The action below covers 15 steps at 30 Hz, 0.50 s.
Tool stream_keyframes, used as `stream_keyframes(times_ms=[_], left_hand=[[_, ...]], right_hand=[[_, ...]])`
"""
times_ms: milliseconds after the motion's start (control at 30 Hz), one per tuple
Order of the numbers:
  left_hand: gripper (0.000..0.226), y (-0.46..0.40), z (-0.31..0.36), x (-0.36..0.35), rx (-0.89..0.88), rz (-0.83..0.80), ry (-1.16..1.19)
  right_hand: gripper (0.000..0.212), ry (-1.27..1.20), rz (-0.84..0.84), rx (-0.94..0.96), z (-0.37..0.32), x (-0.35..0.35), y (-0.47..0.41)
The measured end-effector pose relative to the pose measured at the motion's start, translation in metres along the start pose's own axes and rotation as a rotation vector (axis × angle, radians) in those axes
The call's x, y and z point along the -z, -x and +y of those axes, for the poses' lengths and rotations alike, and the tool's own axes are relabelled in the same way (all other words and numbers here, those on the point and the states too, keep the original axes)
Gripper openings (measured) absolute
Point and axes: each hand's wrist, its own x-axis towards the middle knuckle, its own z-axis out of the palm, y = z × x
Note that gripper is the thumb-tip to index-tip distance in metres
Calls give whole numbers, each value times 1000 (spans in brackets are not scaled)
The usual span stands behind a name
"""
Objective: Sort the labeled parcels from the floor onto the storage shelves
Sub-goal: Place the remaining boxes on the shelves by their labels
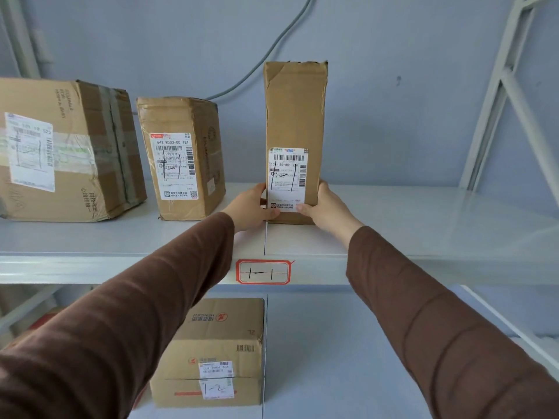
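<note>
Four brown cardboard parcels in view, three on the upper white metal shelf (423,219), one on the lower white shelf (332,358). Upper shelf, left to right: large taped brown carton (72,149) with a white label, medium brown box (181,158) with a white label hand-marked 1-1, then the tall narrow brown cardboard parcel (295,116), standing upright with its base on the shelf, white label also hand-marked 1-1. Lower shelf: squat brown carton (217,343), label marked 1-2.

Two hands, both in brown long sleeves, both on the tall parcel near its bottom. Left hand (252,208) grasps the left edge, thumb on the front face. Right hand (325,208) grasps the right edge, thumb across the lower label.

One red-bordered white shelf tag (263,272) reading 1-1 on the upper shelf's front lip, just below the tall parcel. One grey cable (272,52) runs down the blue-grey wall behind the boxes. White diagonal frame brace (508,86) at right. Gap between medium box and tall parcel; shelf right of the tall parcel is bare surface. The left forearm covers part of the shelf lip.
</note>
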Motion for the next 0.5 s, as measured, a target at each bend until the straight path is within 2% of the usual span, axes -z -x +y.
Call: stream_keyframes(times_ms=[233, 367, 433, 500], left_hand=[[64, -6, -3, -3, 13, 18, 3], [80, 10, 2, 5, 48, 23, 25], [88, 31, 5, 13, 35, 67, 25], [88, 60, 7, 18, -22, 135, 48]], right_hand=[[67, 31, 15, -18, 0, -5, -4], [90, 63, 55, -20, -11, 5, 17], [92, 68, 134, 39, -19, 9, 38], [84, 10, 198, 135, -26, 7, 67]])
